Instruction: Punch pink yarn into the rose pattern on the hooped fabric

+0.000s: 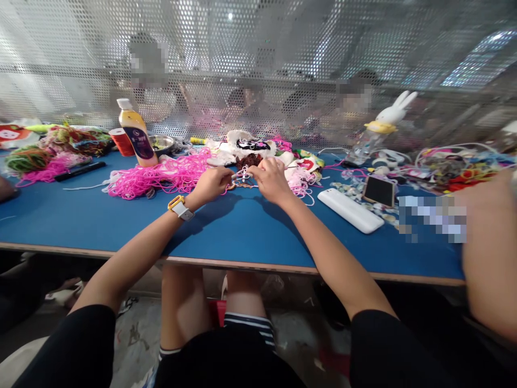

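Both my hands meet over the middle of the blue table [242, 237]. My left hand [213, 186], with a yellow-cased watch [177, 205] on its wrist, pinches one side of a small piece of white cord [243, 173]. The other side is between the fingertips of my right hand [271, 179]. Loops of the cord show in the gap between the hands; its finer shape is too small to tell. A big tangle of pink cord [161, 175] lies left of my left hand. Behind my fingers are dark brown yarn [249, 160] and a white fluffy item [238, 141].
A bottle of yellow drink [138, 134], a red spool [121, 141] and a black marker [81, 171] stand or lie at the left. Rightward are a white power bank [350, 210], a dark-screened device [378, 191] and a rabbit-topped bottle [375, 129]. Another person's arm [490, 258] reaches in from the right.
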Demonstrator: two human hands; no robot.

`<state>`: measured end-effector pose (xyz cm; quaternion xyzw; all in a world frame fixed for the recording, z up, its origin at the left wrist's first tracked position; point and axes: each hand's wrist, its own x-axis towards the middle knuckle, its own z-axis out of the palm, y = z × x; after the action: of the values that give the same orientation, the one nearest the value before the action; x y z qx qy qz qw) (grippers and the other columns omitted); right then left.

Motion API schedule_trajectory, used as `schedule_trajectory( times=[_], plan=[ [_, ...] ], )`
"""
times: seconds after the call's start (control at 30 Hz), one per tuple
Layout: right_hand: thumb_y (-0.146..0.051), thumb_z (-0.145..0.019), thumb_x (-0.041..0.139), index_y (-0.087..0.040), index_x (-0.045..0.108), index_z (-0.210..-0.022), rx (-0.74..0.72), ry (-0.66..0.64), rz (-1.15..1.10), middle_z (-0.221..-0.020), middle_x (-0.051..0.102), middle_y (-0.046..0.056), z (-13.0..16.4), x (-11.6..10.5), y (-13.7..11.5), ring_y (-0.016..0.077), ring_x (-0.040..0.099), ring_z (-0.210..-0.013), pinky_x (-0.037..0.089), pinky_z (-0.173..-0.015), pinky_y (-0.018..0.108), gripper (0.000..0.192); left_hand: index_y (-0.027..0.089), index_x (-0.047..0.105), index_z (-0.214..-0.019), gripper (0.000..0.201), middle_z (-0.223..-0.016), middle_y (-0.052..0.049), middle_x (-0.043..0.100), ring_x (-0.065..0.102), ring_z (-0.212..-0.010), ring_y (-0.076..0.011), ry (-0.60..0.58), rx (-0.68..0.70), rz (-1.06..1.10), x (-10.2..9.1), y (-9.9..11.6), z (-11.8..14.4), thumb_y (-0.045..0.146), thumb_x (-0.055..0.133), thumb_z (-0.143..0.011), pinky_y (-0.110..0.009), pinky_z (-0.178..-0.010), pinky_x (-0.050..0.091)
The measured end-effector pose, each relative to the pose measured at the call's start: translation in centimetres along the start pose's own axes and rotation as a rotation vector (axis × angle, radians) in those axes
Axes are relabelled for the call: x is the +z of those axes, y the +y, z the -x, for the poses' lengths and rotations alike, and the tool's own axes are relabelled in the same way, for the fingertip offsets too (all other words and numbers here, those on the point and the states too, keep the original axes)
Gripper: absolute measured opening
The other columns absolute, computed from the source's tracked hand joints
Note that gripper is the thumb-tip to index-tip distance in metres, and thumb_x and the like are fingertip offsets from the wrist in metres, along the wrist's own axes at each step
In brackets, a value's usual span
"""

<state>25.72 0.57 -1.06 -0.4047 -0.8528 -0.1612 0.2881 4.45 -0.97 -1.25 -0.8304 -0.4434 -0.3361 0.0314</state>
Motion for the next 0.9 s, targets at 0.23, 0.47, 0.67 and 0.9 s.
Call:
schedule_trajectory(
  times=[0.23,0.47,0.67,0.9],
  plan=[
    [-0.022,-0.097,0.039,-0.027,0.069,-0.096,0.045,-0.001,-0.028,-0.088,0.054,0.009,-0.2,-0.1,1.3,0.0276,0.048,-0.094,0.033,-0.085,0.044,0.030,0.014,0.073,-0.090,0.024,-0.084,-0.008,0.074,0.065,-0.074,-0.0164,0.081,-0.038,0.001,-0.7,-0.1,0.0,0.011,0.050,-0.083,-0.025,-0.067,0.046],
    [-0.025,-0.098,0.042,-0.026,0.070,-0.099,0.051,-0.020,-0.038,-0.092,0.061,0.009,-0.3,-0.4,1.3,0.0284,0.050,-0.099,0.033,-0.081,0.040,0.027,0.014,0.072,-0.086,0.020,-0.079,-0.008,0.071,0.061,-0.068,-0.0152,0.142,-0.005,-0.044,-0.9,0.0,0.2,0.016,0.052,-0.085,-0.025,-0.063,0.044],
    [-0.027,-0.098,0.046,-0.019,0.064,-0.104,-0.026,-0.045,-0.114,-0.096,0.066,0.009,0.0,0.3,-1.0,0.0252,0.052,-0.095,0.036,-0.081,0.037,0.020,0.014,0.070,-0.078,0.020,-0.069,-0.006,0.066,0.056,-0.063,-0.0140,0.103,0.017,-0.049,0.0,1.2,0.6,0.012,0.051,-0.083,-0.025,-0.060,0.040],
    [-0.028,-0.098,0.045,-0.019,0.061,-0.090,-0.032,0.016,-0.108,-0.089,0.064,0.010,0.1,0.4,-1.4,0.0258,0.052,-0.092,0.037,-0.081,0.037,0.020,0.015,0.069,-0.074,0.023,-0.065,-0.005,0.061,0.051,-0.059,-0.0137,0.092,0.030,-0.070,0.1,1.5,0.8,0.013,0.049,-0.083,-0.025,-0.056,0.035]
  ],
)
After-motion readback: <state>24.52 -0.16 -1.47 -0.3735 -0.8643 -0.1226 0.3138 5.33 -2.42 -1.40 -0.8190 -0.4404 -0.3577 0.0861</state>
